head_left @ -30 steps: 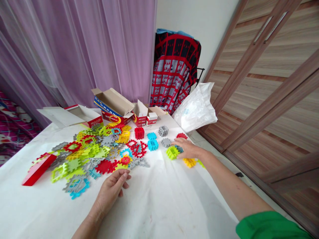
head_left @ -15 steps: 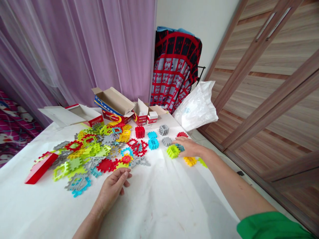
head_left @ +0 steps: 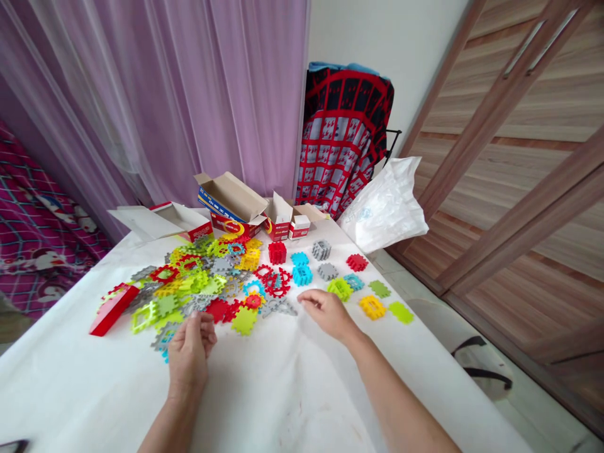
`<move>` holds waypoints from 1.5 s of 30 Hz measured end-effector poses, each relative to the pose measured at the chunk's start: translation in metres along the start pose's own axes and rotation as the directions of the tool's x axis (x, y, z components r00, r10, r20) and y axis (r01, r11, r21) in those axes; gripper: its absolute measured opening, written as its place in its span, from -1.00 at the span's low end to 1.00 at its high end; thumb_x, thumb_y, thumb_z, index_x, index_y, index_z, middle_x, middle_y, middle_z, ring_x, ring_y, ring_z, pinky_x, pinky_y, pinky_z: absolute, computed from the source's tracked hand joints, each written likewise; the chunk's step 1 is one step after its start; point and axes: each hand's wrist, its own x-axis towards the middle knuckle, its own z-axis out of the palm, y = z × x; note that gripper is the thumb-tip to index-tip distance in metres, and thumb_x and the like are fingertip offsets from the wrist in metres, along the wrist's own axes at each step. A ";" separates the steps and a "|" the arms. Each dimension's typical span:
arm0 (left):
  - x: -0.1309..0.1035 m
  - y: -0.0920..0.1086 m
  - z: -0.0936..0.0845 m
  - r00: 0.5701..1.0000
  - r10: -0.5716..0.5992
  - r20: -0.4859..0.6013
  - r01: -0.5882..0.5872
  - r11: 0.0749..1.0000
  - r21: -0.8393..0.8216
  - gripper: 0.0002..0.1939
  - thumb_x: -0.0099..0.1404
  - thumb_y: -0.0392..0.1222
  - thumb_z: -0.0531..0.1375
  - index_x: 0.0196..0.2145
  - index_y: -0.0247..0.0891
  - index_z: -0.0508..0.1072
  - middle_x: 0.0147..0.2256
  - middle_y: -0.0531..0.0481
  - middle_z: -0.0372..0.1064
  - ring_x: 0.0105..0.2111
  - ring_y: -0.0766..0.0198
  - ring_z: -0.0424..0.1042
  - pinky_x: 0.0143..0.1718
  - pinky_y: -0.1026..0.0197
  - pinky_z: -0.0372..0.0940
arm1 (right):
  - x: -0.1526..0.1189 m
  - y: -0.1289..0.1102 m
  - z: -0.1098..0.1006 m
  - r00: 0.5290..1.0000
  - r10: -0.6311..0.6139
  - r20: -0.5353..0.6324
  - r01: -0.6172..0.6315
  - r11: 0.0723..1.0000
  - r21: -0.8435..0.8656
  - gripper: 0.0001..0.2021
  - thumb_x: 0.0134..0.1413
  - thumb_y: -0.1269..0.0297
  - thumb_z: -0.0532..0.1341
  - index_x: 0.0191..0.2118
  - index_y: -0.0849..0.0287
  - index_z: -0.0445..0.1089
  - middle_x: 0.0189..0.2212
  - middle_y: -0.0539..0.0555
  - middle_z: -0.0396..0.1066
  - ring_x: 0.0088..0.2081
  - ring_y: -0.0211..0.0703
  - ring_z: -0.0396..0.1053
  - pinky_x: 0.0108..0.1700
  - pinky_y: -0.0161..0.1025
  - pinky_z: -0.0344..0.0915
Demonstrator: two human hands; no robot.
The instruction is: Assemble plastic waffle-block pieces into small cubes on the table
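Note:
My left hand [head_left: 191,352] is at the near edge of a heap of colourful toothed plastic pieces [head_left: 189,277], fingers loosely curled, thumb apart, nothing visible in it. Over the white cloth, my right hand [head_left: 328,313] points left with loosely bent fingers and no piece showing between them. Just behind it stand a lime cube [head_left: 340,289] and a blue cube [head_left: 302,275]. A yellow block [head_left: 372,307], a teal piece [head_left: 353,282] and flat green pieces [head_left: 401,312] lie to its right. Farther back are a red cube [head_left: 277,253] and grey stacked pieces [head_left: 321,250].
Open cardboard boxes [head_left: 233,200] line the table's far edge. A red tray-like piece [head_left: 114,309] rests left of the heap. A white plastic bag [head_left: 384,207] hangs at the right back corner. Beyond stand a cloth-covered chair [head_left: 337,138] and a wooden wardrobe [head_left: 514,163].
My right hand has moved left, away from the teal piece, uncovering it, the red piece and a flat green one. My left hand has shifted left along the heap. The view has turned slightly.

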 end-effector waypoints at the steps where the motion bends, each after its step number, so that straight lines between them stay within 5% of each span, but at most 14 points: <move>1: 0.003 0.001 -0.002 1.000 0.009 -0.029 -0.010 1.000 -0.017 -0.62 0.07 0.16 0.25 -0.50 -0.24 0.37 -0.67 0.20 0.20 -0.72 0.48 0.15 -0.78 0.45 -0.07 | -0.001 -0.007 0.015 0.999 -0.005 0.038 0.006 1.000 -0.020 -0.79 0.03 0.32 0.13 -0.28 0.09 0.52 -0.31 0.02 0.54 -0.28 -0.19 0.46 -0.25 -0.30 0.34; 5: 0.008 0.001 -0.004 0.999 0.037 -0.019 -0.037 0.999 0.011 -0.61 0.13 0.18 0.18 -0.47 -0.25 0.37 -0.68 0.18 0.21 -0.73 0.45 0.15 -0.77 0.42 -0.05 | 0.001 -0.038 0.062 0.993 -0.024 0.112 0.043 0.985 -0.170 -0.72 -0.02 0.34 0.22 -0.14 0.04 0.48 -0.18 0.01 0.49 -0.27 -0.22 0.44 -0.16 -0.30 0.32; 10: 0.005 -0.003 -0.003 0.996 0.087 0.036 -0.090 0.990 0.106 -0.58 0.16 0.21 0.14 -0.45 -0.24 0.37 -0.66 0.16 0.22 -0.70 0.43 0.20 -0.73 0.39 0.01 | 0.000 -0.063 0.097 0.996 -0.049 0.079 0.075 0.930 -0.360 -0.50 -0.14 0.20 0.34 0.02 0.03 0.37 -0.11 0.12 0.41 -0.09 0.01 0.38 -0.09 -0.14 0.32; 14: 0.007 -0.005 -0.003 0.991 0.114 0.074 -0.127 0.974 0.190 -0.55 0.17 0.26 0.10 -0.44 -0.23 0.37 -0.64 0.15 0.23 -0.68 0.40 0.21 -0.72 0.36 0.03 | -0.002 -0.057 0.111 0.999 -0.034 0.001 0.033 0.967 -0.251 -0.61 -0.11 0.35 0.27 -0.06 0.02 0.41 -0.17 0.08 0.43 -0.19 -0.08 0.39 -0.14 -0.17 0.31; 18: 0.008 -0.008 -0.001 0.982 0.112 0.151 -0.147 0.959 0.241 -0.58 0.11 0.23 0.17 -0.40 -0.22 0.40 -0.58 0.13 0.30 -0.64 0.40 0.23 -0.63 0.34 0.13 | -0.001 -0.043 0.108 0.994 0.108 -0.034 -0.101 0.981 0.167 -0.83 -0.06 0.33 0.18 -0.29 0.08 0.45 -0.38 0.01 0.45 -0.39 -0.21 0.37 -0.29 -0.24 0.32; 21: 0.005 -0.009 0.002 0.958 0.095 0.270 -0.172 0.946 0.276 -0.60 0.05 0.21 0.23 -0.41 -0.21 0.46 -0.59 0.13 0.33 -0.63 0.39 0.24 -0.55 0.32 0.20 | -0.002 -0.038 0.097 0.950 0.309 0.044 -0.292 0.830 0.475 -0.80 -0.12 0.18 0.24 -0.32 0.14 0.42 -0.52 -0.03 0.40 -0.51 -0.24 0.32 -0.46 -0.29 0.28; 24: 0.002 -0.010 0.005 0.920 0.058 0.389 -0.182 0.939 0.293 -0.59 0.02 0.21 0.26 -0.42 -0.23 0.51 -0.62 0.11 0.34 -0.64 0.38 0.23 -0.58 0.31 0.19 | -0.006 -0.038 0.087 0.918 0.386 0.093 -0.360 0.711 0.605 -0.71 -0.22 0.13 0.31 -0.32 0.17 0.41 -0.54 -0.05 0.38 -0.54 -0.28 0.30 -0.50 -0.32 0.26; 31: -0.002 -0.010 0.008 0.874 0.013 0.485 -0.184 0.934 0.306 -0.57 -0.01 0.19 0.27 -0.36 -0.24 0.53 -0.56 0.06 0.43 -0.63 0.37 0.29 -0.58 0.30 0.24 | -0.016 -0.032 0.079 0.985 0.156 -0.071 -0.098 0.852 0.514 -0.91 -0.15 0.28 0.20 -0.45 0.14 0.42 -0.51 -0.04 0.37 -0.45 -0.27 0.30 -0.37 -0.31 0.28; 36: 0.000 -0.014 0.007 0.856 -0.009 0.517 -0.191 0.924 0.332 -0.64 -0.05 0.11 0.30 -0.40 -0.22 0.52 -0.59 0.08 0.41 -0.62 0.36 0.30 -0.55 0.30 0.23 | -0.022 -0.024 0.078 0.988 -0.010 -0.152 0.071 0.915 0.398 -0.91 -0.08 0.36 0.16 -0.47 0.11 0.42 -0.39 0.02 0.41 -0.31 -0.20 0.37 -0.25 -0.27 0.32; 45: 0.002 -0.014 0.008 0.856 -0.013 0.517 -0.184 0.926 0.330 -0.65 -0.07 0.09 0.31 -0.41 -0.21 0.48 -0.52 0.07 0.42 -0.59 0.38 0.27 -0.54 0.30 0.21 | -0.027 -0.021 0.083 0.989 0.007 -0.150 0.062 0.890 0.453 -0.85 -0.08 0.38 0.20 -0.30 0.10 0.41 -0.28 0.04 0.41 -0.24 -0.19 0.40 -0.19 -0.25 0.38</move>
